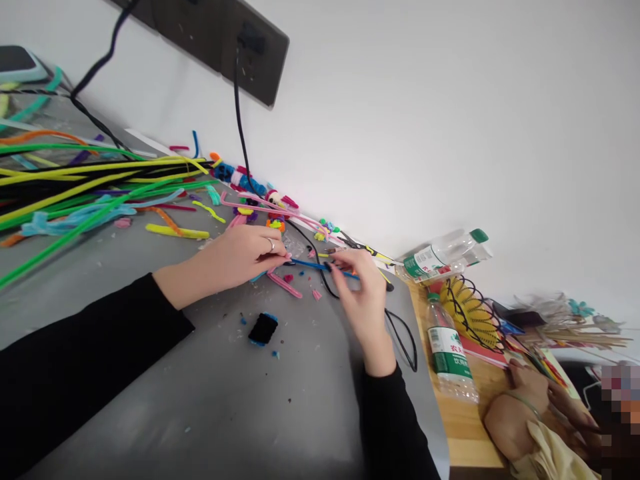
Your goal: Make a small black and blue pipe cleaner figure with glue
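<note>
A blue pipe cleaner (309, 264) is stretched between my two hands above the grey mat. My left hand (245, 257) pinches its left end between thumb and fingertips. At its right part, my right hand (363, 287) has thumb and fingers closed round it. Just below my left fingertips lies a bent pink pipe cleaner (285, 285). Nearer to me, a small black fuzzy piece with blue edges (263, 329) rests on the mat, apart from both hands.
Long green, yellow and black pipe cleaners (100, 179) spread across the left. Colourful fuzzy figures (240, 177) line the wall. A black cable (239, 120) hangs from the socket panel (220, 40). Plastic bottles (450, 353) and a yellow basket (467, 310) stand right, near another person's hands (525, 393).
</note>
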A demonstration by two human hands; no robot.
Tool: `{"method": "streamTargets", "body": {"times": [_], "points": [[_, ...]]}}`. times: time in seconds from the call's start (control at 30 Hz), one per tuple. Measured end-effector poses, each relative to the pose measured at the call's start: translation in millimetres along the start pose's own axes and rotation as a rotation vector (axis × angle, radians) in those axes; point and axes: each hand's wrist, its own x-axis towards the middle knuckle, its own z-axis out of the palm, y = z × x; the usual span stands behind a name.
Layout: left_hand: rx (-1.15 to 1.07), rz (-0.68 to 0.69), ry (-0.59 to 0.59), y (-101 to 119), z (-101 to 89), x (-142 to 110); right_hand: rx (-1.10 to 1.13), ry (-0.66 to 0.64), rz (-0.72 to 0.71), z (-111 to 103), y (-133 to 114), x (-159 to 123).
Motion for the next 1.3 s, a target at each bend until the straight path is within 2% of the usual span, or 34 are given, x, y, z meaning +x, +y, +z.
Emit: {"method": "streamTargets", "body": {"times": [0.07,0.13,0.33,0.63,0.8,0.97,1.1,1.3], "points": [[-0.004,0.017,-0.015,0.3,1.6,0.5,0.055,-0.062,-0.141,12.1,-15.3,0.8],[-0.009,0.03,-0.034,0.9,3.2,0.6,0.096,-0.073,-0.21,23.1,-25.5,0.7],[-0.028,0.052,-0.09,4.4,6.0,-0.2,0.159,-0.03,-0.222,38.7,-33.3,-2.0],[-0.099,0.047,-0.175,4.4,7.4,1.5,0.177,-0.058,-0.163,36.5,-28.8,-6.4],[-0.156,-0.035,-0.229,-4.8,-6.6,2.6,0.162,-0.075,-0.144,34.9,-25.0,-11.5],[-0.106,-0.106,-0.246,-19.5,-20.9,-1.0,0.13,-0.104,-0.146,29.8,-23.8,-17.6],[-0.08,-0.11,-0.31,-23.1,-20.8,-2.5,0.104,-0.129,-0.156,25.9,-22.6,-22.6],[-0.089,-0.128,-0.312,-21.0,-17.3,-2.9,0.105,-0.161,-0.163,24.0,-22.1,-27.0]]}}
